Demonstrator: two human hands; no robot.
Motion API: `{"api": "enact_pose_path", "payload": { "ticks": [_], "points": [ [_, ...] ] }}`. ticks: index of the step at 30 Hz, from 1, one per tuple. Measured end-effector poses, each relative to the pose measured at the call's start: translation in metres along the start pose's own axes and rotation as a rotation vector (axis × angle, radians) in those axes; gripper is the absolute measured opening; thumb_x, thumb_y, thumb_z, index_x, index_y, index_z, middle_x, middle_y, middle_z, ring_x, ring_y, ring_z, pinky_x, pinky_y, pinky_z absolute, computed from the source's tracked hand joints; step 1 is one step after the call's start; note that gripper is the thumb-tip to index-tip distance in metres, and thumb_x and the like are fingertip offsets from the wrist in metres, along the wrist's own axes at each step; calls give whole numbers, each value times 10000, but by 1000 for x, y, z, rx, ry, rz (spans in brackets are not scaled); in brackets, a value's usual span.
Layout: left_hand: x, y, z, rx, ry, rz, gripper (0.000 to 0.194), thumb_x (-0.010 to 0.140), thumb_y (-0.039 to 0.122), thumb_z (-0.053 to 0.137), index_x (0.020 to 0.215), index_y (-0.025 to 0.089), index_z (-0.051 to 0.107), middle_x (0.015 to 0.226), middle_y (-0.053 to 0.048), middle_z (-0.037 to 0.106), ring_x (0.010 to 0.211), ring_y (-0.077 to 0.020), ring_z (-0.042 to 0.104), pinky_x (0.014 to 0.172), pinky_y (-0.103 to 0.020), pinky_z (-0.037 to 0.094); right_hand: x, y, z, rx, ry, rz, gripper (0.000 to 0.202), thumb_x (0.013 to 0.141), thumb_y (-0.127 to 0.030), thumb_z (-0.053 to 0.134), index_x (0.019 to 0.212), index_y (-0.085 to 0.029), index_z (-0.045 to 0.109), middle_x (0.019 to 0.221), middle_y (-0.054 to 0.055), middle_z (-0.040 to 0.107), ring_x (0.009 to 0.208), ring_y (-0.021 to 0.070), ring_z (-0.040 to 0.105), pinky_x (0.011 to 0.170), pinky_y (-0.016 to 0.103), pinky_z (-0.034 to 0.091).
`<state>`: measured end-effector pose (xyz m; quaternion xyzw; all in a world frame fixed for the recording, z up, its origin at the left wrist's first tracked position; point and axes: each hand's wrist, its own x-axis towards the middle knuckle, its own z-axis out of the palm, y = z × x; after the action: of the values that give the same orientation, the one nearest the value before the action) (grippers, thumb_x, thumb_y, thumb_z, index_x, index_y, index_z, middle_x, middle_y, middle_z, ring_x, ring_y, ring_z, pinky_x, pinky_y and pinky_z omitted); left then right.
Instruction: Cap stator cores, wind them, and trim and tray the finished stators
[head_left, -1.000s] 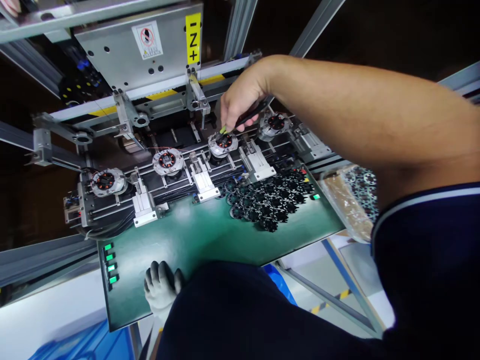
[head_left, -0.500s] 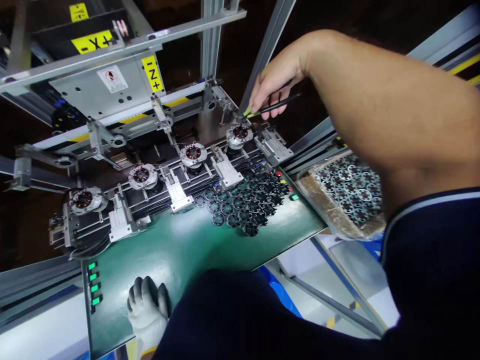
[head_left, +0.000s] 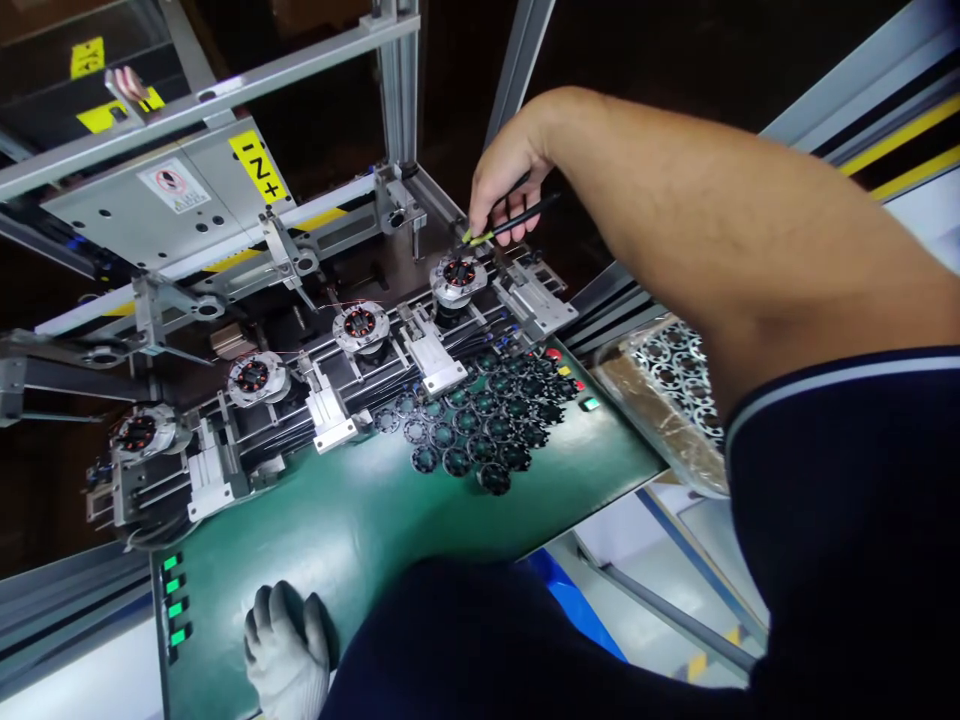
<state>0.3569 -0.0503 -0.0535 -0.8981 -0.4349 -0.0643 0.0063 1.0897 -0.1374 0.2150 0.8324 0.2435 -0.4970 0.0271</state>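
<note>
My right hand (head_left: 512,195) is closed round pliers (head_left: 484,238) with yellow-green and black handles; their tip is over the rightmost wound stator (head_left: 459,272) in its round metal holder. Three more stators sit in holders to the left: one near the middle (head_left: 358,321), one further left (head_left: 253,377) and one at the far left (head_left: 138,433). My left hand (head_left: 285,645), in a white-grey glove, lies on the green tabletop (head_left: 300,530) with its fingers spread and nothing in it.
Many black rings (head_left: 480,425) are heaped on the green top's right part. A plastic-lined box (head_left: 652,420) of metal rings stands at the right. Green buttons (head_left: 175,609) line the left edge. A metal machine frame (head_left: 225,95) rises behind the holders.
The camera view has shifted, so the machine appears further left and the holders slightly lower. My right hand stays at the rightmost stator with the pliers, and my left hand still rests on the tabletop.
</note>
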Motion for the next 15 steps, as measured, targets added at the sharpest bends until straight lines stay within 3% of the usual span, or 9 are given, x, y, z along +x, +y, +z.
{"api": "enact_pose_path", "payload": {
  "ticks": [2,4,8,11,15],
  "points": [
    [-1,0,1,-33,9,1,681,977,508,489,1598,280,326,1559,-192,495,1419,-495,465,1059,-700,466,7,6,-3,18,-20,-14,360,828,-439,704,877,-84,745,825,138,758,1051,322,713,1004,568,514],
    [-2,0,1,-75,20,-8,727,960,527,480,1631,366,249,1611,-135,448,1455,-500,430,1090,-730,437,17,13,-7,46,-46,-56,299,747,-477,779,832,-190,762,816,121,767,1133,349,682,1065,586,472],
    [-3,2,-1,-112,-5,-39,795,932,541,477,1648,476,138,1656,-63,396,1516,-487,373,1136,-736,405,38,22,-14,118,-79,-228,231,590,-399,896,746,-396,725,696,18,733,1179,308,627,1164,602,409],
    [-1,2,-5,-106,-35,-47,818,922,525,485,1651,480,118,1646,-87,405,1534,-483,353,1130,-740,414,44,19,-15,131,-57,-326,269,550,-344,909,724,-382,708,613,-41,681,1066,269,629,1154,700,377],
    [1,3,-7,-90,-38,-40,823,921,514,492,1658,432,136,1617,-118,433,1509,-494,387,1106,-744,438,27,8,-12,96,22,-244,294,532,-397,926,747,-311,745,621,-25,693,1028,258,638,1167,735,315]
  ]
}}
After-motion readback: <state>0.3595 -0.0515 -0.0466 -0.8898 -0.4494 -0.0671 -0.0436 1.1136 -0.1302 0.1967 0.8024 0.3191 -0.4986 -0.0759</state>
